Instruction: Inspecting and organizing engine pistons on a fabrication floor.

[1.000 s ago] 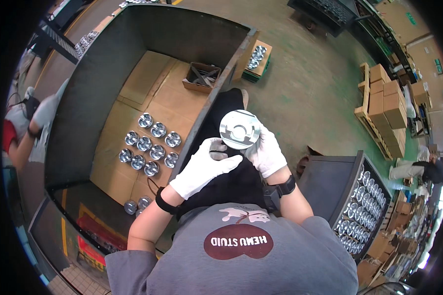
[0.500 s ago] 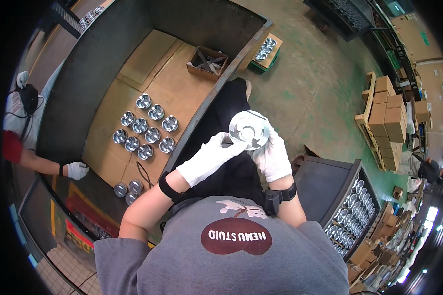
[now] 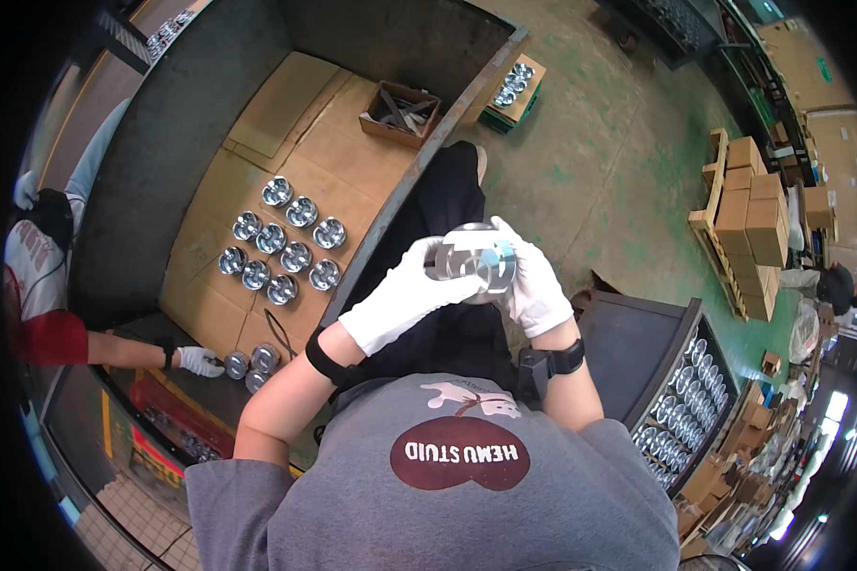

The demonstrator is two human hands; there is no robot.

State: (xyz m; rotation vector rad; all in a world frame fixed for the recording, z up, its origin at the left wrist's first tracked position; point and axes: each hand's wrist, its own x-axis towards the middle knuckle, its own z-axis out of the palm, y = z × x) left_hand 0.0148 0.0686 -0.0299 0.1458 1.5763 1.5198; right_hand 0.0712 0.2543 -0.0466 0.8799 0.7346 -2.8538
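A shiny metal piston (image 3: 476, 263) is held up in front of me between both white-gloved hands. My left hand (image 3: 411, 287) grips its left side, with the fingers closed on the rim. On the right side my right hand (image 3: 535, 285) is wrapped round its edge. The piston is tilted, so its side wall shows. Further left, several upright pistons (image 3: 270, 238) stand in rows on the cardboard (image 3: 190, 303) lining the bench. A co-worker's gloved hand (image 3: 201, 362) touches or nearly touches one of a small group of pistons (image 3: 265, 358) at the near end.
High dark walls (image 3: 200, 105) enclose the bench. A small cardboard box (image 3: 400, 114) of tools lies inside it. To my right stands a dark rack (image 3: 684, 400) full of pistons. Beyond are a green crate (image 3: 512, 112) with pistons on top and a pallet of cartons (image 3: 750, 219).
The piston has been tilted in my hands from its flat face towards its side. The co-worker's hand has moved nearer and right, to the small group of pistons.
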